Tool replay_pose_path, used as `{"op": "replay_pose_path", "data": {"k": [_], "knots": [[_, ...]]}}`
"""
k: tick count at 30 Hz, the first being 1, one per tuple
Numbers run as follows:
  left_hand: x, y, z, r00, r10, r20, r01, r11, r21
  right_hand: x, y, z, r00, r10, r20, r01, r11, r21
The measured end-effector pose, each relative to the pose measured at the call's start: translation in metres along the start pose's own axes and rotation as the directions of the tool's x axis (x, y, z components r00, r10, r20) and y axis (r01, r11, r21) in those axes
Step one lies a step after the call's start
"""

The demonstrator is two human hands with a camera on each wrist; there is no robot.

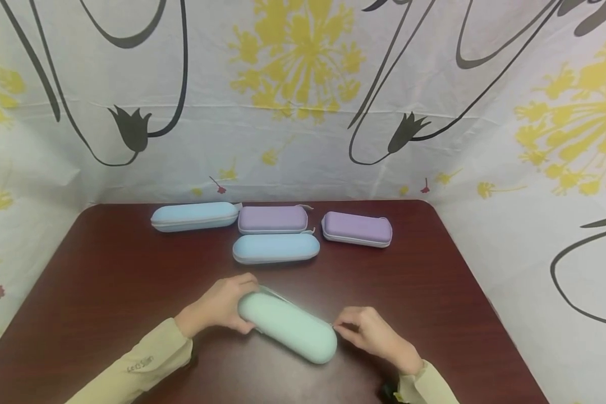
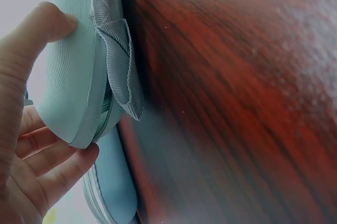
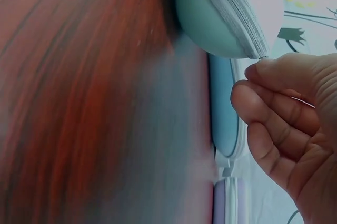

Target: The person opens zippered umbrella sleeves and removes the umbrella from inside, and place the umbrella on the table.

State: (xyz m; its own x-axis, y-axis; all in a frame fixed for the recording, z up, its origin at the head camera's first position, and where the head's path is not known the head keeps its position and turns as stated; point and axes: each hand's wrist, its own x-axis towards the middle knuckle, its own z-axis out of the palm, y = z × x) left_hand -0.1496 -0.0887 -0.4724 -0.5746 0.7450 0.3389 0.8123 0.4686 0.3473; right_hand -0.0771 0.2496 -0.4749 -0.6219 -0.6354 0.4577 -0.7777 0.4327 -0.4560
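Observation:
A mint green zip case (image 1: 289, 325) with rounded ends lies slantwise over the table in the head view. My left hand (image 1: 224, 303) grips its left end, thumb on one side and fingers on the other. The left wrist view shows a grey-green fabric loop (image 2: 124, 69) by that end, where the zip edges part slightly. At the opposite end, my right hand (image 1: 371, 334) pinches the zip pull between thumb and index finger, which mostly hide it. Closed zip teeth (image 3: 239, 16) run up to those fingertips in the right wrist view.
Behind the green case lies a blue case (image 1: 276, 248). Another blue case (image 1: 196, 216) and two purple cases, one in the middle (image 1: 272, 219) and one to the right (image 1: 357, 228), line the back of the dark wooden table (image 1: 106, 292). Patterned cloth (image 1: 303, 151) hangs around it.

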Motion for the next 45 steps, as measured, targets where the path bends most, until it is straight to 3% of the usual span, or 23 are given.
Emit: {"op": "replay_pose_path", "data": {"k": [7, 11, 15, 23, 27, 33, 35, 41, 45], "knots": [[0.002, 0.002, 0.001, 0.999, -0.052, -0.011, 0.051, 0.998, -0.026, -0.012, 0.003, -0.003, 1.000, 0.013, -0.013, -0.014, 0.993, -0.115], [0.002, 0.001, 0.003, 0.994, -0.085, -0.066, 0.082, 0.996, -0.045, -0.019, 0.001, 0.001, 0.996, 0.083, -0.026, -0.086, 0.985, -0.147], [0.002, 0.000, 0.007, 0.987, -0.131, -0.094, 0.126, 0.990, -0.057, -0.019, -0.004, 0.006, 0.981, 0.173, -0.090, -0.188, 0.965, -0.184], [-0.002, 0.008, 0.009, 0.944, -0.310, -0.108, 0.296, 0.946, -0.135, -0.012, -0.016, 0.014, 0.936, 0.260, -0.239, -0.319, 0.912, -0.258], [-0.004, 0.011, 0.012, 0.928, -0.350, -0.131, 0.334, 0.934, -0.130, -0.010, -0.020, 0.016, 0.916, 0.293, -0.274, -0.363, 0.895, -0.260], [-0.007, 0.014, 0.014, 0.914, -0.368, -0.171, 0.352, 0.928, -0.119, -0.008, -0.028, 0.019, 0.897, 0.358, -0.259, -0.422, 0.865, -0.269], [-0.007, 0.015, 0.015, 0.910, -0.373, -0.181, 0.357, 0.927, -0.118, -0.006, -0.031, 0.022, 0.900, 0.344, -0.268, -0.415, 0.866, -0.280], [-0.008, 0.018, 0.017, 0.894, -0.399, -0.205, 0.381, 0.916, -0.122, 0.007, -0.043, 0.037, 0.925, 0.275, -0.261, -0.340, 0.907, -0.249], [-0.008, 0.021, 0.018, 0.889, -0.415, -0.195, 0.394, 0.908, -0.140, 0.016, -0.049, 0.044, 0.908, 0.318, -0.271, -0.380, 0.899, -0.218]]}}
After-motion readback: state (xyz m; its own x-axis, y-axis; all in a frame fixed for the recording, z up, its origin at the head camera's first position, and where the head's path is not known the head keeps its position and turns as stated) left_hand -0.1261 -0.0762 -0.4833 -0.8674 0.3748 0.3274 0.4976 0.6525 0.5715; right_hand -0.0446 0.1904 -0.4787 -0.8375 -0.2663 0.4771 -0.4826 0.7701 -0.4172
